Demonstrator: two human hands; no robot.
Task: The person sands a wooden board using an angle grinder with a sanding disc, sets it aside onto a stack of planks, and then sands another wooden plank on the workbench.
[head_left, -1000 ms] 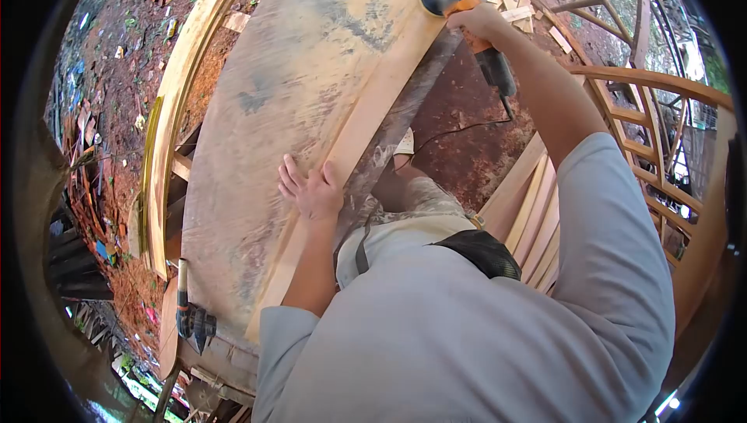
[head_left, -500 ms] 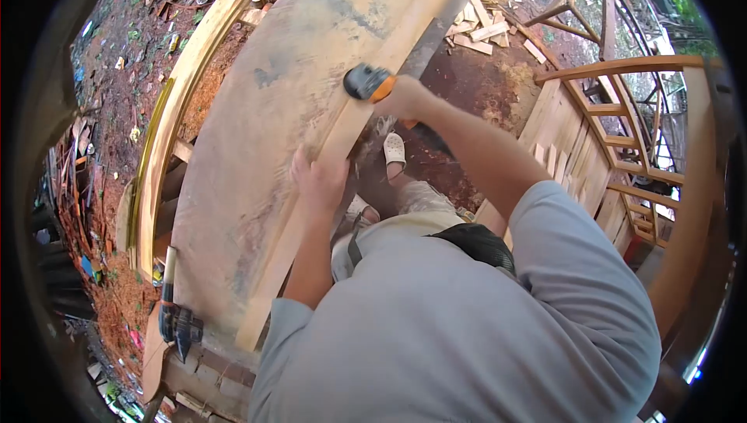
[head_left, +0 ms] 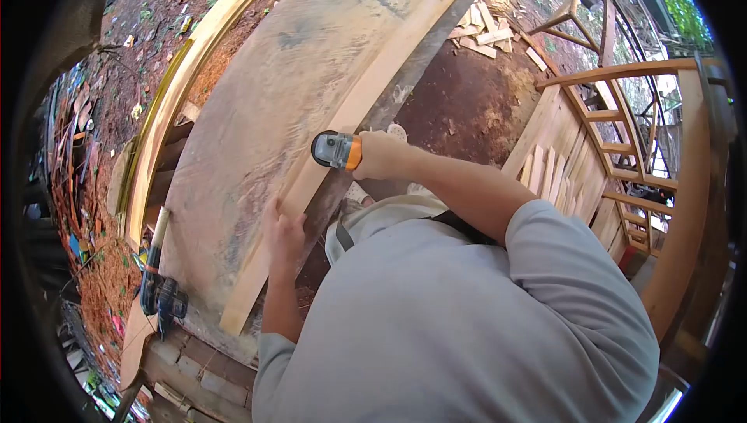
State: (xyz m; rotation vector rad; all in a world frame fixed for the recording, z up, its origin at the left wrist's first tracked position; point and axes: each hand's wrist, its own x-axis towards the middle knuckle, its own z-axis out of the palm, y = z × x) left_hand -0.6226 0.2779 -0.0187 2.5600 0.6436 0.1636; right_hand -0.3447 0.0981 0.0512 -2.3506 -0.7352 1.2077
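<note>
A long pale wooden board (head_left: 389, 71) lies along the near edge of a broad, worn tabletop (head_left: 257, 88). My right hand (head_left: 381, 156) is wrapped round the orange body of an angle grinder (head_left: 336, 149). Its grey head and dark round disc are over the board; whether the disc touches the wood I cannot tell. Closer to my body, my left hand (head_left: 285, 235) grips the board, with its fingers over the top and edge. The board's near end (head_left: 243, 310) reaches past that hand toward the lower left.
A dark power tool (head_left: 162, 294) with a pale tube rests at the table's lower left corner. Long timber beams (head_left: 198, 53) lie beyond the table. Wood offcuts (head_left: 484, 30) are heaped on the ground. To my right stands a slatted wooden frame (head_left: 615, 131) with loose strips on it.
The grinder in my right hand has moved down the board, closer to my body. My left hand has also shifted back and slightly left, still on the board.
</note>
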